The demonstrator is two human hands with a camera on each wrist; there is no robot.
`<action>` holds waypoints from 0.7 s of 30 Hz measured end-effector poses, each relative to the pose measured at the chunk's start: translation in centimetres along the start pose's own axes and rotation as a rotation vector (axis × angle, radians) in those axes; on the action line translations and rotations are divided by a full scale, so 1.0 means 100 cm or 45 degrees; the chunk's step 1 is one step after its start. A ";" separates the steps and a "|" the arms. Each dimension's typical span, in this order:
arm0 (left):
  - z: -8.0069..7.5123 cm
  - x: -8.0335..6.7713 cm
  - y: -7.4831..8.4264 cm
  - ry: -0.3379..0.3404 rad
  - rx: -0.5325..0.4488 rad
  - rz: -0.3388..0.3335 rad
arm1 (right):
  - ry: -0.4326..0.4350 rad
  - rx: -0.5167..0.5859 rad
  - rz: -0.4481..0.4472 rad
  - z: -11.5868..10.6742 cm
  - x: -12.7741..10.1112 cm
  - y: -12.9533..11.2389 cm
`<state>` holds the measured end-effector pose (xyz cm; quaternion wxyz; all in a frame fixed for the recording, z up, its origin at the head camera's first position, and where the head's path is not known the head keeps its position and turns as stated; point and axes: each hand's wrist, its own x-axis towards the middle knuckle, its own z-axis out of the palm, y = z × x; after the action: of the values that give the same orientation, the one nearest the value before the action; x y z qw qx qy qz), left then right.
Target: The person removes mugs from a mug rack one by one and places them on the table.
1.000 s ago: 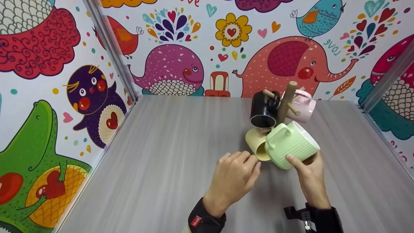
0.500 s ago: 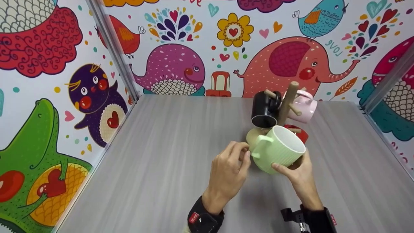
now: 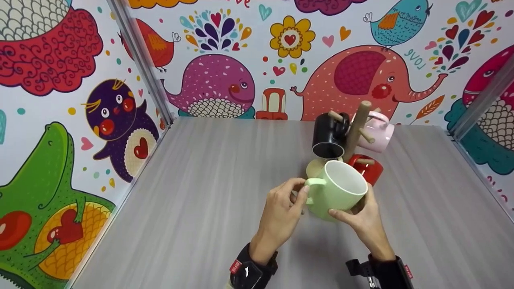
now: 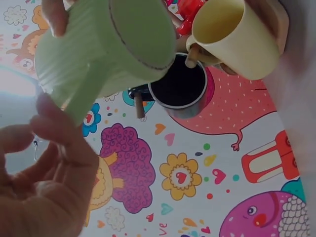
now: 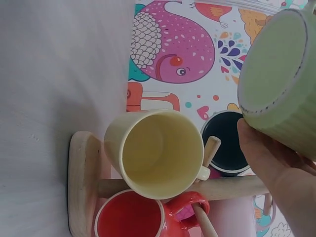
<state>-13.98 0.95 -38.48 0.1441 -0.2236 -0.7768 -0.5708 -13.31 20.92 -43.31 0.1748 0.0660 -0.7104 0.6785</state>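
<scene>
While green mug (image 3: 337, 188) was held upright just before mug tree (image 3: 356, 126), body was gripped by right hand (image 3: 361, 218), handle pinched by left hand (image 3: 281, 210); "LOVE" (image 3: 413, 58) read on wall behind tree; bare table (image 3: 200, 192) left of tree.

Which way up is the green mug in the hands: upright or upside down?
Roughly upright. The head view shows the green mug with its open white mouth facing up, held in the right hand, while the left hand touches its handle.

Head cam above; wrist cams upward.
</scene>
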 end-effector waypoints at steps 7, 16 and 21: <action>-0.005 0.001 0.000 -0.146 -0.311 -0.239 | -0.083 -0.021 -0.076 0.000 0.000 0.003; -0.013 0.001 0.000 -0.348 -0.472 -0.424 | -0.181 -0.051 -0.145 -0.001 -0.001 0.007; -0.014 -0.002 0.001 -0.429 -0.485 -0.461 | -0.225 -0.037 -0.165 0.001 -0.001 0.008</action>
<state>-13.83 -0.42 -38.08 -0.1350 -0.1959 -0.6961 -0.6774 -13.55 20.89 -44.11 0.1560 0.1686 -0.7272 0.6469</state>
